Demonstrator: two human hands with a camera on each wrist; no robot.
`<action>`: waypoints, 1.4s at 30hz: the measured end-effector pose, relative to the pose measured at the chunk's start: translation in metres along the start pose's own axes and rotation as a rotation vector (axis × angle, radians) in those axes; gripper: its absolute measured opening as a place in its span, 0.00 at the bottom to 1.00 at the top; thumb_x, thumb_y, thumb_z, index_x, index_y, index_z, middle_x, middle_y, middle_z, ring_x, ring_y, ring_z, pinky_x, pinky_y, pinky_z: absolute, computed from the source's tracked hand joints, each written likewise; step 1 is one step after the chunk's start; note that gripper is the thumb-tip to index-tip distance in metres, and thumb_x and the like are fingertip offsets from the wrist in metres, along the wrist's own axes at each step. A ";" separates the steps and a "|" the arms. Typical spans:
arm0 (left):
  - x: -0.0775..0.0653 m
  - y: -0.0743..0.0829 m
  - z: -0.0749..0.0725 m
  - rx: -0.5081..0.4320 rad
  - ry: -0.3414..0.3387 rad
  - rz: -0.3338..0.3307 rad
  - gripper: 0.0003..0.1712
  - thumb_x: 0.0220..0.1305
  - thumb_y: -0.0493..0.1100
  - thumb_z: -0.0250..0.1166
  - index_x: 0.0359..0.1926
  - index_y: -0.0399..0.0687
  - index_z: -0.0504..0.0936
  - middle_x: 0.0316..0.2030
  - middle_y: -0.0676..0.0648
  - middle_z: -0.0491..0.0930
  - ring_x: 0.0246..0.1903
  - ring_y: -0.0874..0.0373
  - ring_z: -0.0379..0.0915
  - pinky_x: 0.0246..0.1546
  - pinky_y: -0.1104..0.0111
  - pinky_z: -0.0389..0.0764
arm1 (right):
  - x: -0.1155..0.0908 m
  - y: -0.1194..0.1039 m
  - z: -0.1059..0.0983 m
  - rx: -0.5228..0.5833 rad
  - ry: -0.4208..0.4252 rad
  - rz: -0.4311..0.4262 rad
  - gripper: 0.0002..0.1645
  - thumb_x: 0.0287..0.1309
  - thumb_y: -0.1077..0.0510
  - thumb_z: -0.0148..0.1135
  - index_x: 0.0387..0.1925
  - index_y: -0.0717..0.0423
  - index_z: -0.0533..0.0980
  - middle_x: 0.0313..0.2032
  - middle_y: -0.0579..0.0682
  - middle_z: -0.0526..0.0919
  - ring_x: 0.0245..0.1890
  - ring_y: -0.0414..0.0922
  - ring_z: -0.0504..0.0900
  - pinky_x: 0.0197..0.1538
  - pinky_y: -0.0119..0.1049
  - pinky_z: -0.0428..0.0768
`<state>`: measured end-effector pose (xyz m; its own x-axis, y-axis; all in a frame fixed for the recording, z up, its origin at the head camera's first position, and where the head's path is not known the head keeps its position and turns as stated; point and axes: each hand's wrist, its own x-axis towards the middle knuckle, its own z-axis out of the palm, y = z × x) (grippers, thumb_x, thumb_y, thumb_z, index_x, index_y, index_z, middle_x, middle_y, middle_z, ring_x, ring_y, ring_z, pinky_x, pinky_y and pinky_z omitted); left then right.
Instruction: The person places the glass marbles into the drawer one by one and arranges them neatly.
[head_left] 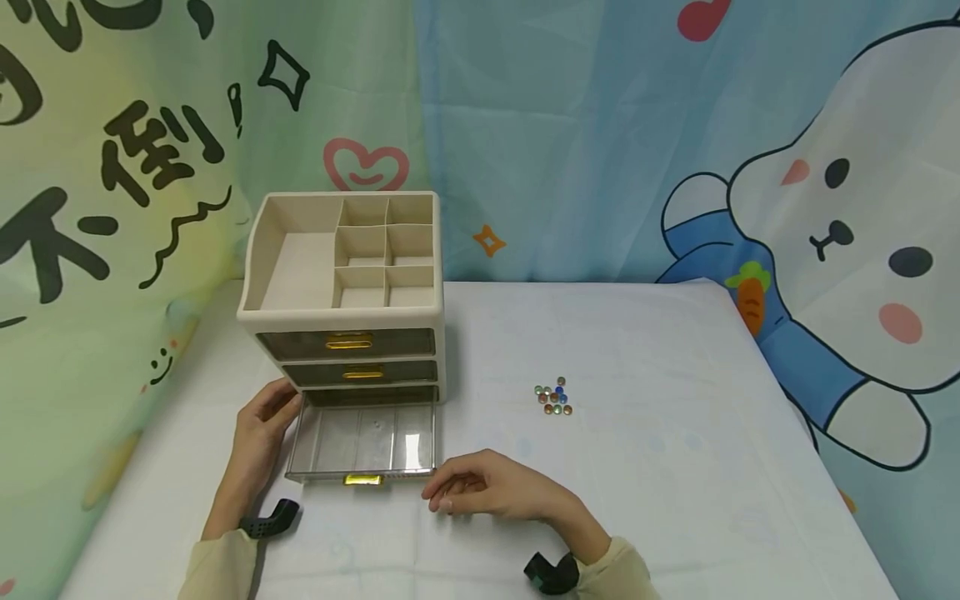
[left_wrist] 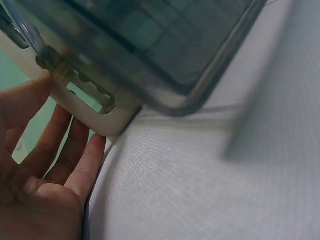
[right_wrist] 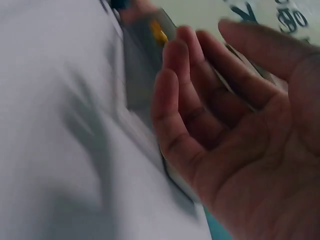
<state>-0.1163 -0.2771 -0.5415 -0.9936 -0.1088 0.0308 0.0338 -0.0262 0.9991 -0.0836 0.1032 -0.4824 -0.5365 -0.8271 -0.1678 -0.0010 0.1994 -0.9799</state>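
A cream desktop drawer organizer [head_left: 341, 315] stands on the table, its bottom drawer [head_left: 360, 442] pulled out. That drawer is clear plastic with a gold handle [head_left: 363, 479], and nothing shows inside it. My left hand [head_left: 258, 425] holds the organizer's lower left side; in the left wrist view the thumb [left_wrist: 30, 100] is at the cream edge and the other fingers lie along its side. Just off the drawer's front right corner, my right hand [head_left: 502, 487] hovers with loosely bent fingers and holds nothing. Its palm faces the camera in the right wrist view.
Several small coloured glass beads [head_left: 555, 397] lie in a cluster on the white tablecloth [head_left: 637, 483], right of the organizer. Two upper drawers [head_left: 347, 342] are closed. A printed curtain [head_left: 525, 150] hangs behind the table.
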 end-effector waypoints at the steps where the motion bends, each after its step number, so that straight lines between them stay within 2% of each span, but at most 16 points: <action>1: 0.000 0.000 0.000 0.001 0.001 0.000 0.19 0.74 0.34 0.63 0.63 0.41 0.79 0.51 0.60 0.83 0.52 0.66 0.78 0.52 0.80 0.81 | -0.002 0.000 -0.005 -0.008 0.006 -0.008 0.17 0.73 0.57 0.64 0.58 0.60 0.81 0.52 0.58 0.88 0.48 0.38 0.85 0.48 0.26 0.81; 6: -0.001 0.001 0.000 0.027 0.003 0.001 0.20 0.74 0.35 0.63 0.64 0.41 0.79 0.52 0.61 0.83 0.53 0.66 0.78 0.53 0.80 0.80 | -0.015 0.004 -0.029 -0.069 0.094 -0.043 0.18 0.73 0.57 0.64 0.59 0.60 0.81 0.52 0.59 0.88 0.50 0.45 0.86 0.48 0.28 0.81; 10: -0.001 0.000 0.000 0.030 0.006 0.003 0.20 0.74 0.35 0.64 0.64 0.40 0.79 0.52 0.61 0.83 0.53 0.67 0.78 0.53 0.80 0.80 | -0.024 0.009 -0.047 -0.121 0.196 -0.082 0.17 0.73 0.58 0.63 0.58 0.61 0.81 0.51 0.59 0.87 0.48 0.42 0.86 0.49 0.31 0.83; 13: 0.000 0.000 0.000 0.027 0.006 0.003 0.20 0.74 0.35 0.64 0.64 0.41 0.79 0.52 0.61 0.83 0.52 0.67 0.78 0.53 0.80 0.80 | -0.031 0.011 -0.059 -0.156 0.299 -0.107 0.16 0.73 0.58 0.63 0.57 0.60 0.81 0.51 0.54 0.87 0.47 0.40 0.85 0.50 0.32 0.84; 16: 0.000 0.000 -0.001 0.026 0.006 0.001 0.20 0.74 0.35 0.64 0.64 0.41 0.79 0.51 0.61 0.83 0.52 0.67 0.78 0.53 0.80 0.80 | -0.036 0.015 -0.069 -0.172 0.394 -0.139 0.16 0.73 0.59 0.63 0.58 0.61 0.80 0.52 0.52 0.87 0.49 0.42 0.85 0.53 0.32 0.84; 21: 0.001 -0.001 -0.001 0.029 0.008 -0.006 0.20 0.74 0.35 0.64 0.64 0.41 0.79 0.52 0.61 0.83 0.52 0.66 0.78 0.53 0.80 0.80 | -0.045 0.028 -0.086 -0.165 0.512 -0.230 0.17 0.72 0.65 0.62 0.58 0.64 0.79 0.53 0.60 0.85 0.54 0.51 0.86 0.57 0.30 0.84; 24: 0.001 -0.001 0.000 0.025 0.012 -0.012 0.20 0.74 0.35 0.64 0.64 0.41 0.79 0.51 0.61 0.83 0.52 0.66 0.78 0.52 0.80 0.80 | -0.050 0.035 -0.096 -0.170 0.565 -0.241 0.17 0.71 0.66 0.63 0.59 0.63 0.79 0.54 0.62 0.85 0.56 0.52 0.85 0.57 0.28 0.83; 33: 0.000 -0.002 0.000 0.023 0.022 -0.011 0.19 0.73 0.34 0.64 0.63 0.40 0.80 0.50 0.61 0.84 0.51 0.66 0.79 0.52 0.80 0.81 | -0.064 0.050 -0.122 -0.247 0.633 -0.230 0.18 0.71 0.67 0.62 0.59 0.62 0.79 0.54 0.69 0.81 0.49 0.45 0.85 0.46 0.30 0.85; 38: 0.000 -0.002 -0.001 0.039 0.017 -0.009 0.20 0.73 0.35 0.64 0.64 0.40 0.79 0.51 0.61 0.84 0.52 0.66 0.79 0.52 0.80 0.81 | -0.069 0.056 -0.134 -0.335 0.648 -0.184 0.18 0.72 0.65 0.62 0.61 0.60 0.78 0.56 0.65 0.82 0.52 0.40 0.82 0.51 0.27 0.82; 42: 0.000 -0.002 0.000 0.037 0.019 -0.005 0.21 0.74 0.35 0.64 0.64 0.39 0.79 0.51 0.61 0.84 0.52 0.66 0.79 0.52 0.79 0.81 | -0.070 0.060 -0.145 -0.396 0.642 -0.148 0.19 0.71 0.66 0.62 0.61 0.61 0.77 0.57 0.65 0.81 0.54 0.50 0.82 0.57 0.28 0.80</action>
<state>-0.1166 -0.2774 -0.5434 -0.9915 -0.1278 0.0253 0.0243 0.0099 0.9997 -0.1681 0.2493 -0.5138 -0.8919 -0.4165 0.1760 -0.3480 0.3839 -0.8553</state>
